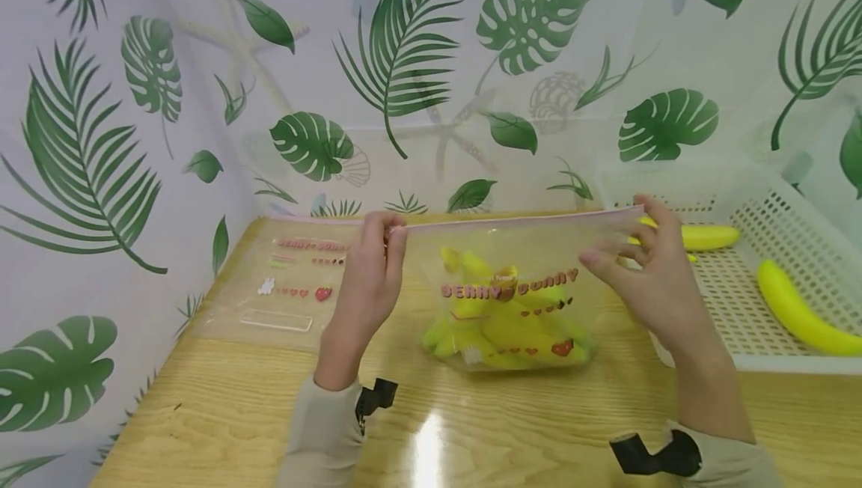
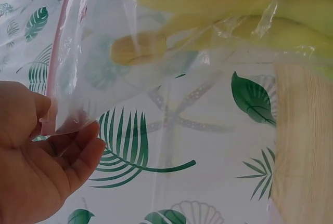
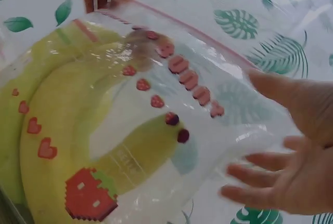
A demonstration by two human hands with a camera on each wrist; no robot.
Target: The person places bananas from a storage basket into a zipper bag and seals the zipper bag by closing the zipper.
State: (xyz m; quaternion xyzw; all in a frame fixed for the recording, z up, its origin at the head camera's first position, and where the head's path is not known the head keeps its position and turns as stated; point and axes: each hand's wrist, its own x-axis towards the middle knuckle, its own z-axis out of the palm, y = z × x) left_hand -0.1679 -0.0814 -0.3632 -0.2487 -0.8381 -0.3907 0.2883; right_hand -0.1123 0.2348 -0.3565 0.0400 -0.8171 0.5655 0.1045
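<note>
While the left hand (image 1: 370, 271) pinches the near end of the clear bag's (image 1: 539, 245) top edge, the right hand (image 1: 649, 278) spreads at the other; blur obscures its contact.
Bananas (image 1: 532, 327) inside, between and below hands; "BERRY BUNNY" lettering (image 1: 471, 291); wood table (image 1: 236, 413), second bag (image 1: 225, 316) left, basket (image 1: 774, 363) right, leaf-print cloth (image 1: 323, 46) behind.

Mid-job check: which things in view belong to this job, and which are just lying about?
In the job:
- zip bag
- bagged bananas
- left hand, pinching the bag's top edge
- right hand, at its right corner

Lying about, possibly for later:
- second bag, lying flat
- white basket
- basket bananas
</note>
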